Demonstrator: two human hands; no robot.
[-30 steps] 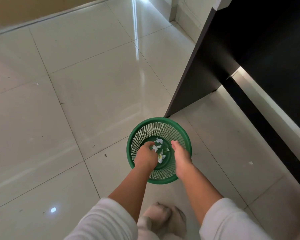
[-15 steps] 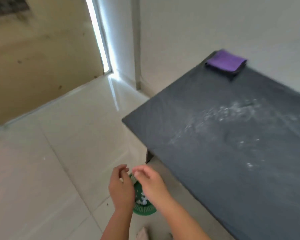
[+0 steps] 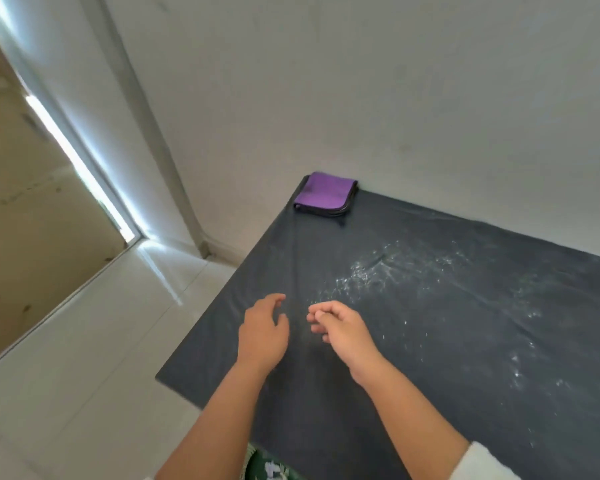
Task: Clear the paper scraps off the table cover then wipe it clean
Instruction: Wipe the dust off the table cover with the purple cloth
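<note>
A dark grey table cover fills the right half of the view, dusted with white powdery specks and tiny bits across its middle. A folded purple cloth lies at the cover's far left corner by the wall. Both hands hover over the near left part of the cover. My left hand has loosely spread fingers and holds nothing. My right hand has fingers loosely curled, also empty. The green bin with white paper scraps shows at the bottom edge, between my forearms.
A white wall runs behind the table. To the left lies a pale tiled floor, with a door frame and a bright gap of daylight beyond it.
The view has risen from the green bin on the floor to the table top. Both hands left the bin and now hover over the cover, empty.
</note>
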